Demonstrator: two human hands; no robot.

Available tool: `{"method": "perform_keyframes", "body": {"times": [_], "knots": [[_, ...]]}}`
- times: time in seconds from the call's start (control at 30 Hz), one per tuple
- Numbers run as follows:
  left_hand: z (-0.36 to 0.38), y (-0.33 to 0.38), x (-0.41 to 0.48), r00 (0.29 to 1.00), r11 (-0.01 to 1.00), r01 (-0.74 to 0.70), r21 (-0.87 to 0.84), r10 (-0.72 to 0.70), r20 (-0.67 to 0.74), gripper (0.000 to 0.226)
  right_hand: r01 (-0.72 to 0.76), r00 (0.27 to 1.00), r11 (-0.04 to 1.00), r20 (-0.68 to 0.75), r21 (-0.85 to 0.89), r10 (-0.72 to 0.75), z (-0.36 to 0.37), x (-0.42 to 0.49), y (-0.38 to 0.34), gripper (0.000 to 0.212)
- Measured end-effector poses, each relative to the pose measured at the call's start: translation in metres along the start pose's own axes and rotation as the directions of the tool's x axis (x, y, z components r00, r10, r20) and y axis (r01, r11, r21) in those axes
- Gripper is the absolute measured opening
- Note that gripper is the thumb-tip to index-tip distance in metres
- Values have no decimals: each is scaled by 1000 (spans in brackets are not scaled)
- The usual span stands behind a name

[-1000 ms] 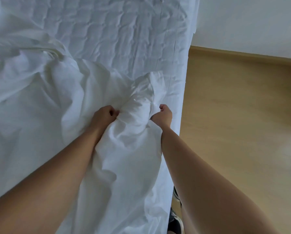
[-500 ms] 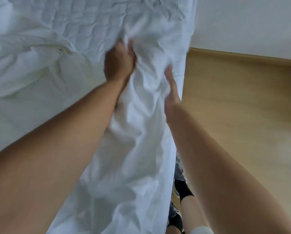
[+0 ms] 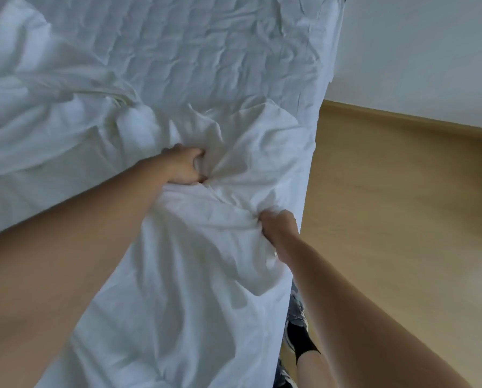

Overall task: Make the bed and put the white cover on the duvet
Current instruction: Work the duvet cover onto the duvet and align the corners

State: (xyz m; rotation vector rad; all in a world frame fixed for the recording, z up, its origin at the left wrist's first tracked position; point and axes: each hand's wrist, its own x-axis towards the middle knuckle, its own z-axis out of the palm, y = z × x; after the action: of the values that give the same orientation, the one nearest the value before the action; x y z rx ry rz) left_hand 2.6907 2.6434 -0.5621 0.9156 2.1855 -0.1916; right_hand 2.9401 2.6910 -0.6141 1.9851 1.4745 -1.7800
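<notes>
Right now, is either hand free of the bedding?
No, the left hand and the right hand each grip a bunch of the white duvet cover with curled fingers.

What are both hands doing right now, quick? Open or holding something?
Left hand: closed, gripping a bunch of the crumpled white fabric cover.
Right hand: closed, gripping another bunch of the same cover.

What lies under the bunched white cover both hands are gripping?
The white cover lies on a wrinkled quilted sheet, which shows beyond the folds. The left hand and right hand grip the fabric. Whatever is directly beneath or inside it, duvet included, is covered.
</notes>
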Motion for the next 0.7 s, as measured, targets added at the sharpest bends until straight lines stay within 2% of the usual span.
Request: {"method": "perform_keyframes", "body": {"times": [0.03, 0.07, 0.1, 0.13, 0.17, 0.2, 0.23, 0.27, 0.3, 0.37, 0.4, 0.47, 0.53, 0.63, 0.7], "knots": [[6, 1, -2, 995, 996, -55, -67, 60, 82, 90, 26, 995, 999, -93, -28, -29, 1, 2, -3, 26], [14, 5, -4, 985, 984, -107, -144, 125, 119, 89, 96, 957, 992, -266, -81, -114, 0, 1, -11, 32], [22, 8, -6, 977, 968, -158, -196, 182, 114, 87, 229, 854, 955, -432, -186, -289, -1, -2, -23, 40], [31, 11, -7, 970, 957, -200, -211, 223, 94, 84, 403, 692, 848, -491, -344, -529, -1, -5, -37, 47], [39, 11, -7, 968, 956, -215, -198, 236, 89, 78, 553, 532, 665, -401, -502, -746, 3, -8, -55, 54], [43, 8, -5, 971, 967, -198, -163, 216, 106, 64, 657, 443, 449, -172, -606, -880, 11, -9, -73, 59], [42, 3, -5, 974, 979, -162, -119, 178, 138, 49, 727, 406, 250, 106, -639, -908, 21, -9, -90, 62], [39, -6, -7, 978, 990, -128, -53, 135, 159, 38, 760, 435, 124, 356, -638, -827, 31, -7, -105, 64], [33, -19, -11, 982, 995, -95, 31, 88, 168, 39, 756, 515, 75, 520, -650, -682, 39, -3, -115, 71], [20, -47, -24, 984, 987, -14, 160, -15, 176, 69, 676, 664, -25, 624, -737, -412, 50, 7, -127, 95], [17, -62, -29, 980, 982, 20, 188, -57, 193, 78, 630, 702, -121, 629, -767, -334, 52, 11, -128, 104], [22, -86, -41, 952, 981, 48, 186, -101, 288, 81, 586, 723, -245, 635, -772, -272, 53, 15, -122, 110], [37, -95, -51, 933, 986, 80, 146, -126, 337, 86, 591, 713, -277, 651, -758, -260, 55, 10, -114, 102], [62, -79, -55, 974, 963, 79, 256, -130, 185, 69, 617, 678, -333, 697, -713, -235, 62, 6, -106, 71], [76, -69, -54, 998, 949, 44, 313, -53, 22, 49, 641, 670, -309, 708, -703, -221, 66, 9, -103, 60]]}}
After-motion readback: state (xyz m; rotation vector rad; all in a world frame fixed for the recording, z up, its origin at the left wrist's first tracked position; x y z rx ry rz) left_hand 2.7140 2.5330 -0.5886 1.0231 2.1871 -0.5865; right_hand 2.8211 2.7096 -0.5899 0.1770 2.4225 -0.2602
